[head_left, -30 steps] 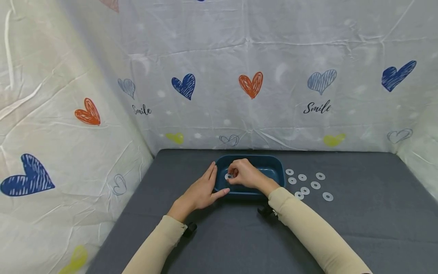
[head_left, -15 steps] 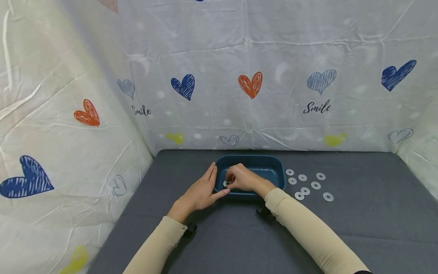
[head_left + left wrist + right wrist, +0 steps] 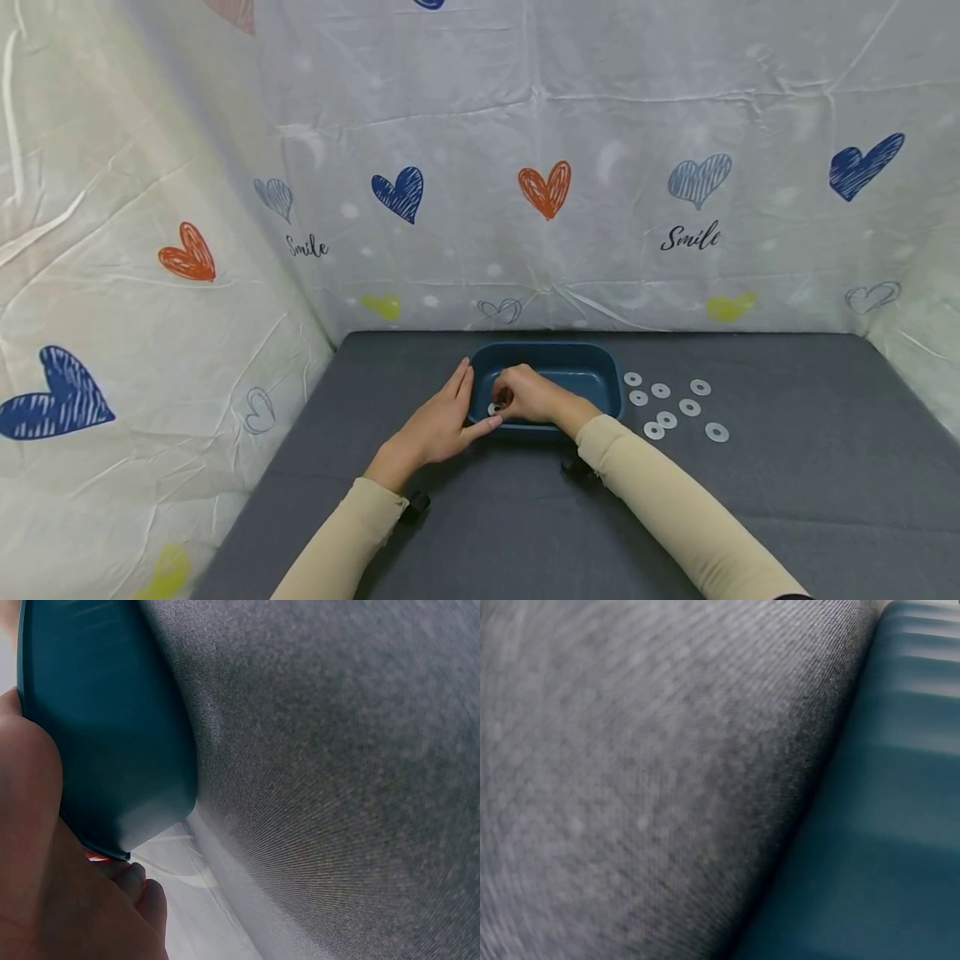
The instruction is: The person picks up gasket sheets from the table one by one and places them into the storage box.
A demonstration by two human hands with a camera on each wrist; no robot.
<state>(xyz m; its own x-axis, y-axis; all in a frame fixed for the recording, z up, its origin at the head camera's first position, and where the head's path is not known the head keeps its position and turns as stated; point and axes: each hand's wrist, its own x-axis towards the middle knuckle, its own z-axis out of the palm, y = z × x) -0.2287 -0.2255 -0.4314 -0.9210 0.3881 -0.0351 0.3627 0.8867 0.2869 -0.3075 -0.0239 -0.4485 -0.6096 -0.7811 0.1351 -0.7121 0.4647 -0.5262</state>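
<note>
Reaching over the tray's [image 3: 592,367] near rim, the right hand [image 3: 528,396] pinched a washer [image 3: 495,407] low inside the left end — lower than a second earlier. The left hand [image 3: 438,425] lay flat, fingers straight, against the tray's left wall, unmoved. Seven washers [image 3: 675,404] lay right of it.

1. The left hand [image 3: 438,425] lies flat with its fingers straight and together, pointing toward one o'clock, thumb stretched out toward three o'clock.
2. The right hand [image 3: 528,395] has its fingers curled in, fingertips pinched together at its nine o'clock side.
3. Both forearms wear beige sleeves and run in from six o'clock, converging toward twelve.
4. The two hands sit just beside each other.
</note>
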